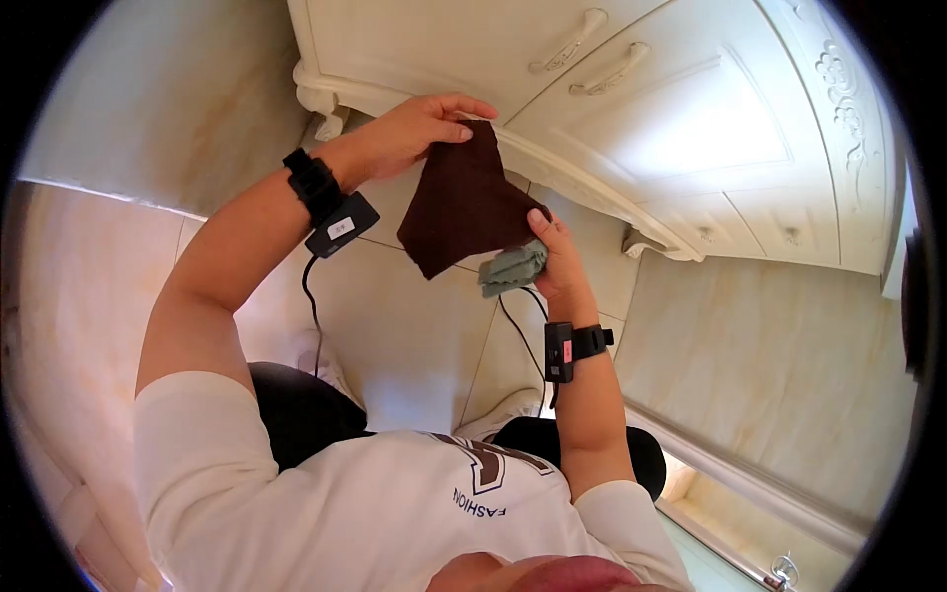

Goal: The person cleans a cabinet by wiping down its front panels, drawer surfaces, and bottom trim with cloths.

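A dark brown cloth (464, 202) is stretched between my two hands over the tiled floor. My left hand (424, 128) pinches its upper edge, with the thumb on the near side and some fingers stretched out past the edge. My right hand (560, 259) grips the cloth's right corner, thumb on top. In that same hand is a folded grey-green cloth (513, 268), sticking out to the left below the brown one. The brown cloth's lower left part hangs free.
A white cabinet (681, 128) with carved handles and short feet stands ahead. Wrist straps with small black boxes (342, 225) trail cables down past my legs. My shoes (498, 414) rest on the floor tiles (409, 326). A pale ledge (750, 483) runs at lower right.
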`<state>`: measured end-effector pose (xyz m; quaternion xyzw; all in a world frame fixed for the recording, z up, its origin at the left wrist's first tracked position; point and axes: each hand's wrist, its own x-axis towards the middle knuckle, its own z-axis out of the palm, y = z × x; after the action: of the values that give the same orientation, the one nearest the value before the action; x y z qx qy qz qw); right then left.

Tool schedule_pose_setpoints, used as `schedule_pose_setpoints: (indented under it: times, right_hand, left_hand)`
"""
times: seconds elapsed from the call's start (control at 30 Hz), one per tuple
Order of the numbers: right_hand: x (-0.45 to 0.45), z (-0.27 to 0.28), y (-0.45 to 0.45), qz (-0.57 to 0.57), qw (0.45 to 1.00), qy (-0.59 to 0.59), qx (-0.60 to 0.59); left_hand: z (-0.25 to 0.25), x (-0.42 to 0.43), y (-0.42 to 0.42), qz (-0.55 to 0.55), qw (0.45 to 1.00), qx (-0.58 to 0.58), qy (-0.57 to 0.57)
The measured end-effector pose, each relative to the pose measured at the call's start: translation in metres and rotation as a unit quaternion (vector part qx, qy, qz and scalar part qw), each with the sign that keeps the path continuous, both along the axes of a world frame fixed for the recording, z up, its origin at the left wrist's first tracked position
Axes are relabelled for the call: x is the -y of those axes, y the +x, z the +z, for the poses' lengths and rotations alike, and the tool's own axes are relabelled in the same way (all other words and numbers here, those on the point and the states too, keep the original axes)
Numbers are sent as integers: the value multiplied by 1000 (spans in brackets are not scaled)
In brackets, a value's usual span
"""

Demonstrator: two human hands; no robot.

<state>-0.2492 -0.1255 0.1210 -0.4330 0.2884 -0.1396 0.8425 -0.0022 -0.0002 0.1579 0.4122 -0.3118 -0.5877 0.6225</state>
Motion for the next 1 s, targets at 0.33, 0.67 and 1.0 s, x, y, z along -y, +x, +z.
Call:
schedule_pose_setpoints:
  times: [0.33,0.67,1.0]
  right_hand:
    - [3,1,-3,23,999,-36,-15]
    - [7,-11,0,-49,997,-46,26]
    - [-18,35,20,-45,984,63,163]
  left_hand:
    - [6,-12,-7,-59,865,496,38]
    - [7,-8,1,39,855,518,10]
    - [-7,-3,-35,-109,882,459,17]
